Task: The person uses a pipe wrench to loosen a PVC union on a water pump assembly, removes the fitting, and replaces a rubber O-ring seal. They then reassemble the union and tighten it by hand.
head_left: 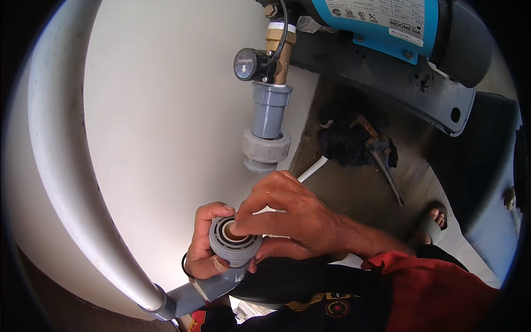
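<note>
A grey threaded pipe union end (237, 254) with dark rings in its round top face stands on a grey plastic elbow (215, 286). My left hand (203, 243) is wrapped around the union end, thumb and fingers on its side. From the right, my right hand (298, 218) reaches over with bent fingers. Its fingertips touch the pale inner ring at the opening, and a lower finger lies against the threaded side. Whether a small part is pinched between those fingertips is hidden. Above my hands hangs a grey pipe with a union nut (266, 147), apart from the lower fitting.
Overhead are a brass fitting with a black round switch (247, 65) and a blue pump (381, 25) on a dark metal bracket (387, 77). A wrench (384, 166) lies by black cloth (343, 135) on the floor. A white pipe (61, 149) curves along the left.
</note>
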Demonstrator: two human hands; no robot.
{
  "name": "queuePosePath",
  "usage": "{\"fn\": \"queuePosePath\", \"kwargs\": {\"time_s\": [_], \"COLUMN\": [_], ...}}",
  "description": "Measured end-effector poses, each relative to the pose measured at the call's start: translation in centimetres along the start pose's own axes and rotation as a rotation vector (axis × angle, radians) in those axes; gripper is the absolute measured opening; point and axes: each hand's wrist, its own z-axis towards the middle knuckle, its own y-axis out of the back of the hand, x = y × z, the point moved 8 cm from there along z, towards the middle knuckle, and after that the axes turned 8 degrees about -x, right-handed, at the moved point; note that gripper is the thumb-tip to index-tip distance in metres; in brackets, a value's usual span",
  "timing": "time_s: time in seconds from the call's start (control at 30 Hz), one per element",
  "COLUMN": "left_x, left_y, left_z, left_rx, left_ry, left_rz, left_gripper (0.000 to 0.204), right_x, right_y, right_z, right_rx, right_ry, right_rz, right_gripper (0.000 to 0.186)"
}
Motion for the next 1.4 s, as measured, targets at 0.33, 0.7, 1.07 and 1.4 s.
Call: {"fn": "queuePosePath", "kwargs": {"time_s": [0.33,0.7,1.07,1.4], "left_x": [-0.4,0.5,1.0,2.5], "left_y": [0.5,0.6,1.0,1.2], "left_z": [0.6,0.1,0.4,0.4], "left_rx": [-0.285,-0.179,0.089,0.183], "left_ry": [-0.078,0.145,0.244,0.293], "left_rz": [0.145,0.094,0.207,0.244], "left_gripper": [0.084,0.100,0.098,0.094], "right_x": [-1.5,-1.9,-2.4,-3.4], "right_y": [0.6,-0.3,1.0,0.2], "right_z": [-0.1,-0.2,0.2,1.8], "right_rx": [-0.098,0.069,0.045,0.305], "right_ry": [-0.089,-0.125,-0.134,-0.233], "right_rz": [-0.006,0.043,0.228,0.354], "right_gripper": [0.070,0.056,0.029,0.017]}}
